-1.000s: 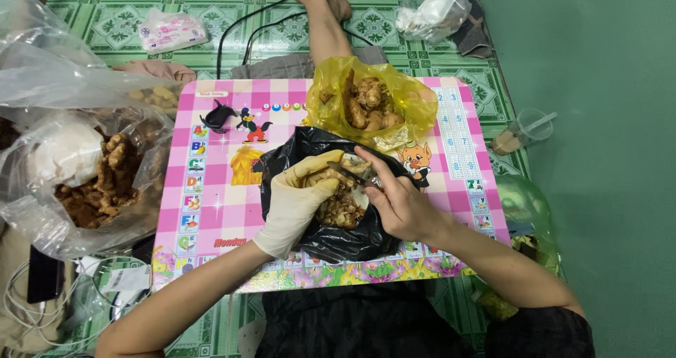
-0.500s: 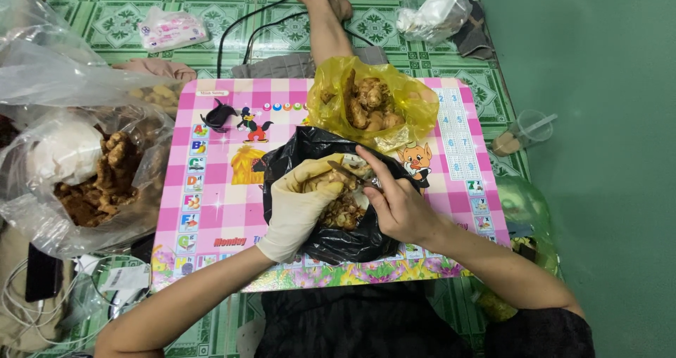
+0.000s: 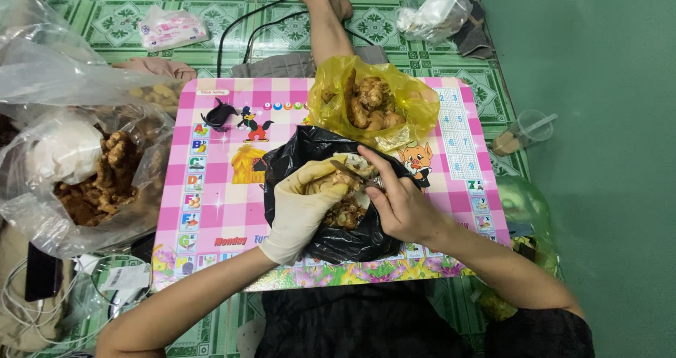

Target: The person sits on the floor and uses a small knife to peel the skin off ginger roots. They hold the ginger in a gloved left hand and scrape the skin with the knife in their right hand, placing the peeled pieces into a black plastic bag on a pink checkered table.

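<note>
At the centre of the frame, the gloved left hand (image 3: 304,206) was closed around a pale piece of ginger root (image 3: 331,183), holding it over the open black plastic bag (image 3: 331,237), probably so scrapings dropped inside. The bare right hand (image 3: 400,203) was curled about a small metal blade (image 3: 352,171) laid against the root. Just above, a yellow bag (image 3: 405,97) held more knobbly roots. At left, a clear plastic bag (image 3: 42,210) contained darker brown pieces. Both smaller bags sat on the pink checked table (image 3: 218,203).

Bright, even indoor light; sharp, soft shadows
</note>
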